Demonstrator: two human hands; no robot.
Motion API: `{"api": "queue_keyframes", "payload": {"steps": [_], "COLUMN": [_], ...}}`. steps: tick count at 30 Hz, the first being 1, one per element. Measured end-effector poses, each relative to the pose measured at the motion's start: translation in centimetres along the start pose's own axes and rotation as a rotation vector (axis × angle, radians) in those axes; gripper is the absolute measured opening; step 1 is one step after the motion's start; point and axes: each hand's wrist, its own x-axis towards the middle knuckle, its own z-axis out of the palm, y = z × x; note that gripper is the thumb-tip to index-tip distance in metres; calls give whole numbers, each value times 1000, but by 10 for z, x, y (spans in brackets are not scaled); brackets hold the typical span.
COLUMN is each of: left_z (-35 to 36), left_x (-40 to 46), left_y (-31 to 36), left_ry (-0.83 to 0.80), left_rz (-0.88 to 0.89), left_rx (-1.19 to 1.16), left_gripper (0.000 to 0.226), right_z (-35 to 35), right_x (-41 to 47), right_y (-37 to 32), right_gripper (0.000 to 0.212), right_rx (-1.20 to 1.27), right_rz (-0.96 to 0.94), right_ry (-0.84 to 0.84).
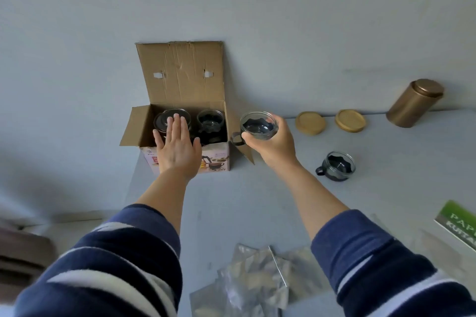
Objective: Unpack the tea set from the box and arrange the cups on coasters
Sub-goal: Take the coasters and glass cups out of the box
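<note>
- Cardboard box (pixel 215 159) sits at the table's far left corner, against the wall, lid flap up, side flaps out.
- Left hand (pixel 177 148) is flat, fingers spread, palm down over the box's front edge and opening. Gripping nothing; fingertips reach over the glass teapot (pixel 161 121) in the left half of the box. Can't tell if they touch it.
- Another glass cup in box (pixel 210 123) stands in the right half, dark holder around it.
- Right hand (pixel 273 140) is closed around a held cup (pixel 258 125), glass with dark holder, thumb and fingers wrapped on its side. Cup is upright, in the air just right of the box, handle pointing left toward the box.
- Cup on table (pixel 336 166) stands upright on the bare surface, well right of the box, handle to the left. Not on a coaster.
- Two round wooden coasters, left coaster (pixel 310 123) and right coaster (pixel 350 120), lie side by side near the wall, both bare.
- Gold tin (pixel 413 103) stands right of the coasters by the wall.
- Crumpled clear plastic wrap (pixel 247 283) lies on the near edge of the table (pixel 231 203) between the forearms.
- Green-and-white package (pixel 458 224) is cut off at the right frame edge.
- Sleeves (pixel 116 265) are navy with white stripes.
</note>
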Motion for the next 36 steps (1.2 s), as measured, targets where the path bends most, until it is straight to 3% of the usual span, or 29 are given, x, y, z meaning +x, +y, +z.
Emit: {"api": "queue_keyframes", "payload": {"steps": [5, 8, 14, 18, 36], "left_z": [9, 27, 69, 82, 90], "left_x": [-39, -72, -120, -136, -137], "left_y": [76, 116, 163, 176, 180], "left_ry": [92, 39, -422, -575, -626], "left_rz": [160, 222, 183, 163, 148], "left_rx": [-112, -176, -231, -166, -82], "left_gripper": [61, 62, 63, 83, 87], "right_z": [-55, -98, -170, -194, -204], "right_x": [-15, -26, -43, -52, -54], "right_y": [30, 52, 106, 131, 162], "right_gripper": [68, 67, 74, 70, 72], "right_rx": [-3, -36, -140, -168, -218], "right_rz": [70, 93, 177, 205, 220], "right_ry": [59, 104, 148, 130, 29]}}
